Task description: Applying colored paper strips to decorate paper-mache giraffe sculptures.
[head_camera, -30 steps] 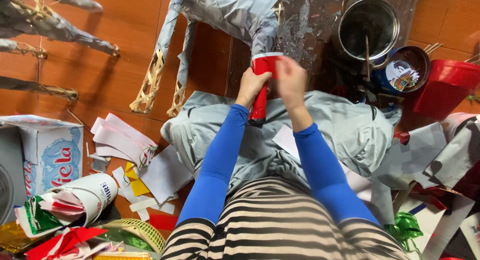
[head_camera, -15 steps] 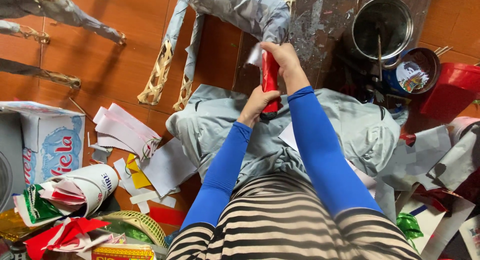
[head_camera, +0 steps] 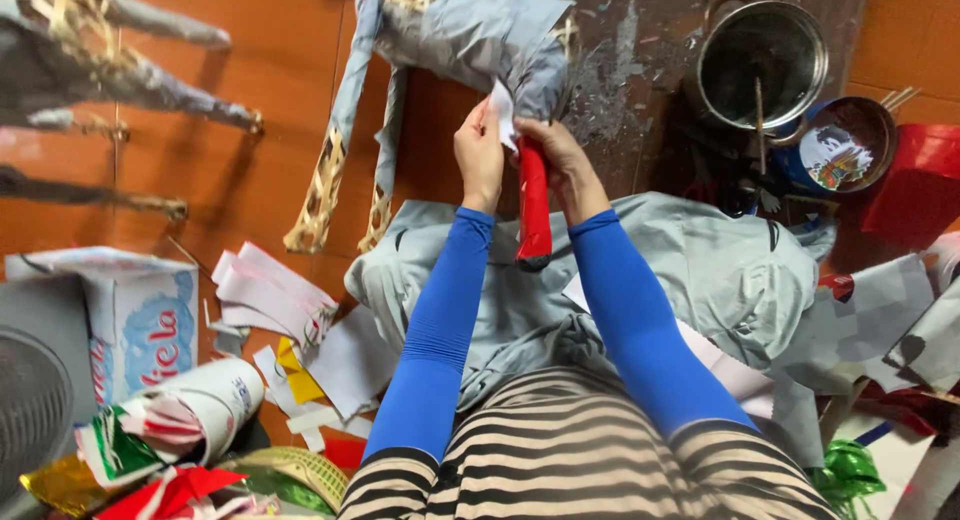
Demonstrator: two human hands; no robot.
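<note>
Both hands have risen and come together since half a second ago; near the body, grey paper sheets [head_camera: 700, 270] cover the lap; above them the right hand [head_camera: 562, 160] grips the top of a red strip [head_camera: 533, 205] that hangs down; the left hand [head_camera: 480, 152] pinches a white paper scrap [head_camera: 503, 115] against the grey-papered bamboo frame [head_camera: 470, 40]; farther right stands a steel pot [head_camera: 762, 55].
</note>
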